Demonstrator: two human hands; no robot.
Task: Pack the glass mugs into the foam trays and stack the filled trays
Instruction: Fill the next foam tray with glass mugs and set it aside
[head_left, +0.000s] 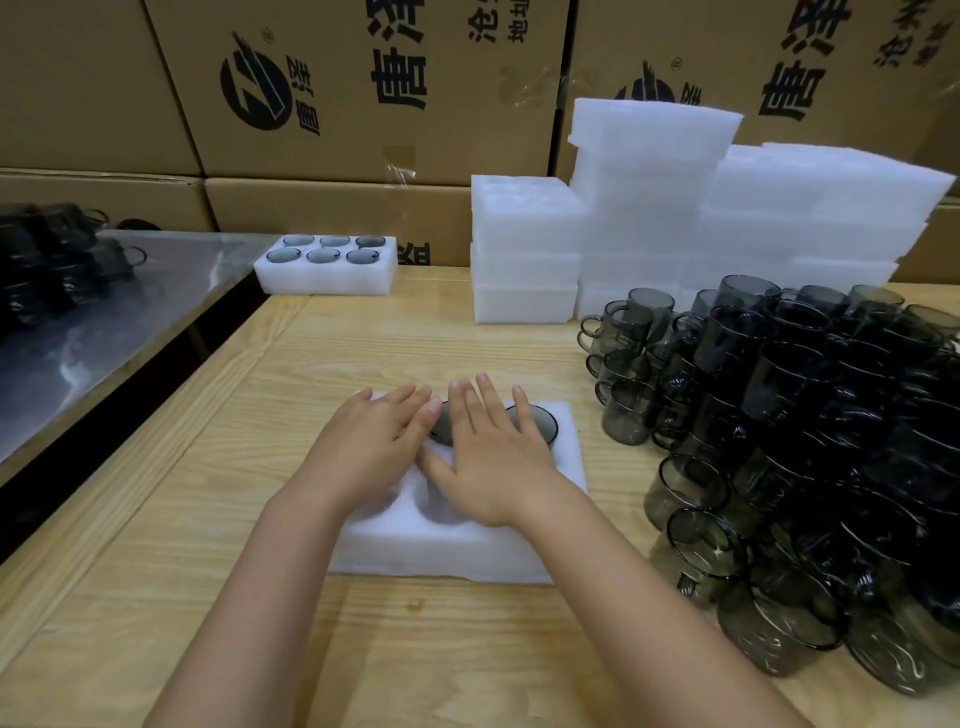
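At the centre of the wooden table (260, 389), we press glass mugs (543, 423) into the far pockets of a foam tray (447, 551), with our left hand (363, 447) and right hand (493, 457) both flat, fingers straight. The near pockets look empty, so next, we judge, comes a reach right to the loose mug pile (805, 415).

- Tabletop (156, 519): pale wood with visible grain, boards joined lengthwise, fills the foreground.
- Side table (104, 322): at left, just beside the tabletop, with a grey reflective metal top and a dark edge.
- Cartons (363, 130): brown cardboard, stacked into a wall behind both tables, printed with large black Chinese characters.
- Round logo (254, 88): black, on a carton face.
- Light: even and soft, with dull glare on the metal.
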